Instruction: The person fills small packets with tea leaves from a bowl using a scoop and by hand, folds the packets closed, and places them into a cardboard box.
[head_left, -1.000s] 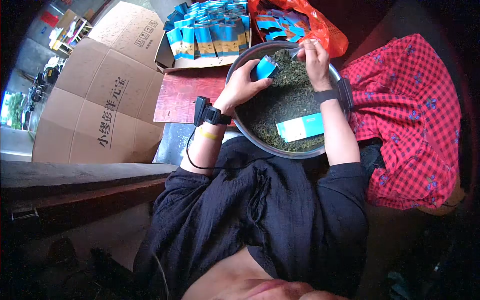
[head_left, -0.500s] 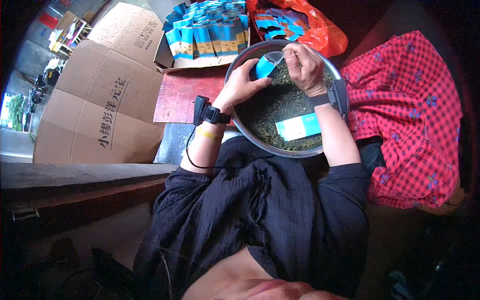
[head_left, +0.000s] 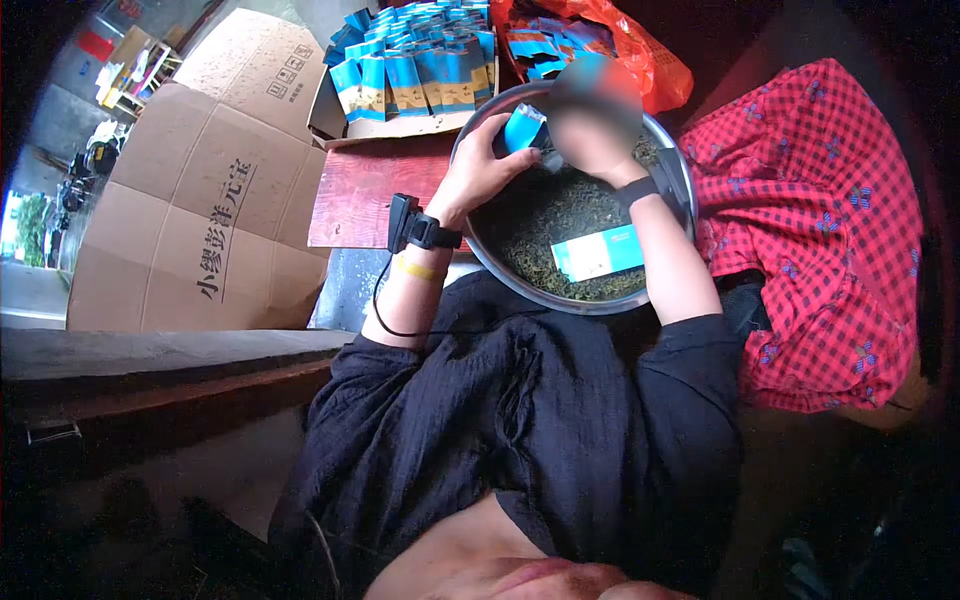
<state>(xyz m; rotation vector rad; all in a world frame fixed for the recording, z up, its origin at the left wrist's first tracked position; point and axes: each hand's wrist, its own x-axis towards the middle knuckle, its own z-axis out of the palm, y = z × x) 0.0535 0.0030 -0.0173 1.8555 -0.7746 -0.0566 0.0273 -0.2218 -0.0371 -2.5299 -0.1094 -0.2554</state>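
A round metal basin holds loose, dry-looking green leaf bits. My left hand is closed around a small blue packet, tilted over the basin's left side with its mouth up and to the right. My right hand is over the leaf bits, its fingers largely lost in a blur. Beside those fingers, just below the packet, a small clear scoop is faintly visible. A flat blue and white packet lies on the leaf bits near my right forearm.
Behind the basin, a carton holds several upright blue and gold packets. Next to it, an orange plastic bag contains more blue packets. A red board, a large cardboard box and red checked cloth surround the basin.
My right hand and the clear scoop have gone down from the packet's mouth toward the leaf bits. My left hand keeps the packet in nearly the same place, turned slightly more upright.
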